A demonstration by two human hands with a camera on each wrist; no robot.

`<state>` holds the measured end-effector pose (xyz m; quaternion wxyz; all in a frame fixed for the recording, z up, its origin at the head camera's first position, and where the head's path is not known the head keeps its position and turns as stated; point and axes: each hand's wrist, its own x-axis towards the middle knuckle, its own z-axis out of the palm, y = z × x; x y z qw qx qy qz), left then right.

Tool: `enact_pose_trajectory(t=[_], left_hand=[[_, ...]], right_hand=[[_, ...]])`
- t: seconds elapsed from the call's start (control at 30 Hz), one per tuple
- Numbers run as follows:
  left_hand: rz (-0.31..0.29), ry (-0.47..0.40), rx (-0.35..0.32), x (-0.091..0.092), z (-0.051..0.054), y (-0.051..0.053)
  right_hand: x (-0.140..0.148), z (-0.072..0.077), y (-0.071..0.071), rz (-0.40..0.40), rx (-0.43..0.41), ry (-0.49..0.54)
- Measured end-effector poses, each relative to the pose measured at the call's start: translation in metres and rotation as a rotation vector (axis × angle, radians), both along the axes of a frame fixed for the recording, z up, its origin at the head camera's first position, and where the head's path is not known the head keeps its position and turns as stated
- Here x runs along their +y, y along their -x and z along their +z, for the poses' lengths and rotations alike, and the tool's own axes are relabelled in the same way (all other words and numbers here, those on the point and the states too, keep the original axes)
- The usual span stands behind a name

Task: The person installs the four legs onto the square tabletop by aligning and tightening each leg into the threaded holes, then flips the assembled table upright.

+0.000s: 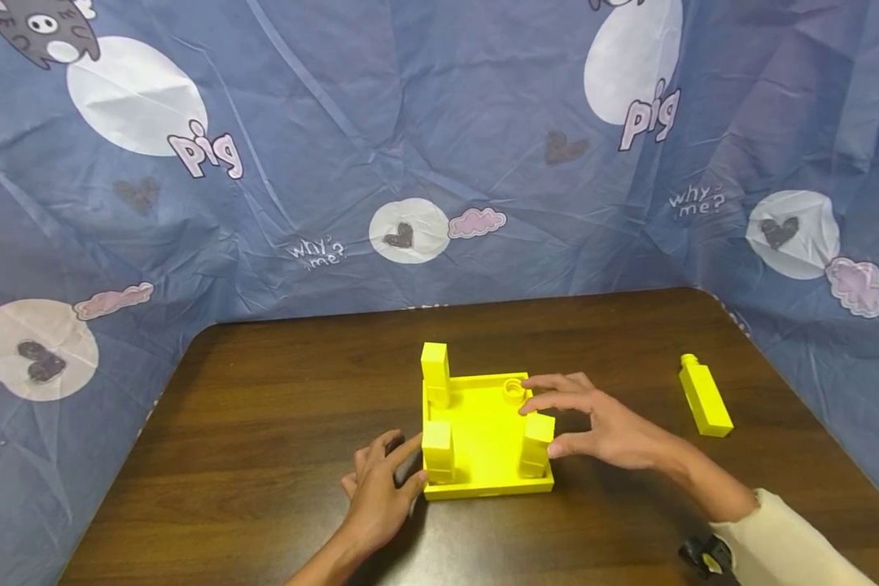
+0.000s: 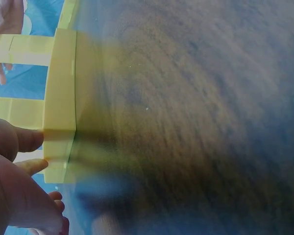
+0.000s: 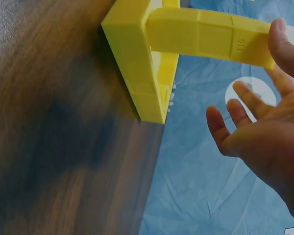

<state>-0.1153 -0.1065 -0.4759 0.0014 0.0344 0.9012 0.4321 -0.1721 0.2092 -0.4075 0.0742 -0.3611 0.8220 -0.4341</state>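
Note:
A yellow square base [image 1: 486, 431] with raised rims, like an upturned toy table, lies on the brown table. Blocky legs stand at its back left [image 1: 435, 370], front left [image 1: 438, 456] and front right [image 1: 536, 448] corners; a round threaded socket [image 1: 513, 391] shows at the back right. My right hand [image 1: 608, 423] pinches the top of the front right leg [image 3: 210, 36] between thumb and forefinger, its other fingers spread. With thumb and forefinger, my left hand [image 1: 384, 488] touches the base's left side [image 2: 61, 93] near the front left leg.
A loose yellow leg [image 1: 706, 399] with a round knob at one end lies to the right on the table [image 1: 286, 407]. Beside my right sleeve [image 1: 784, 537] is a small black object [image 1: 706, 557]. Blue printed cloth [image 1: 293, 146] hangs behind and along the sides.

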Motion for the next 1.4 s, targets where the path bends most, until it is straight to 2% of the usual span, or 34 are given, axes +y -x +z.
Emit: enact_pose_trajectory(t=[0.23,0.33,0.4,0.63,0.77,1.1,1.4], left_hand=[[0.004,-0.007,0.000,0.000,0.000,-0.001],[0.005,-0.001,0.002,0.000,0.000,-0.001],[0.006,0.005,0.004,0.000,0.000,-0.001],[0.010,0.007,0.001,0.001,0.000,-0.001],[0.012,0.009,0.004,0.001,0.000,-0.002],[0.009,0.003,0.010,0.000,0.001,-0.001],[0.007,0.008,0.006,0.001,0.001,-0.001]], right_hand=[[-0.014,-0.011,-0.006,-0.143,0.008,0.052],[-0.018,-0.013,-0.009,-0.167,0.011,0.043],[-0.017,-0.012,-0.009,-0.152,0.005,0.037],[0.000,0.003,-0.003,0.039,-0.025,-0.014],[0.003,0.006,-0.001,0.111,-0.037,-0.038],[-0.001,0.003,-0.001,0.070,-0.008,0.001],[-0.002,0.001,-0.003,0.051,-0.022,0.009]])
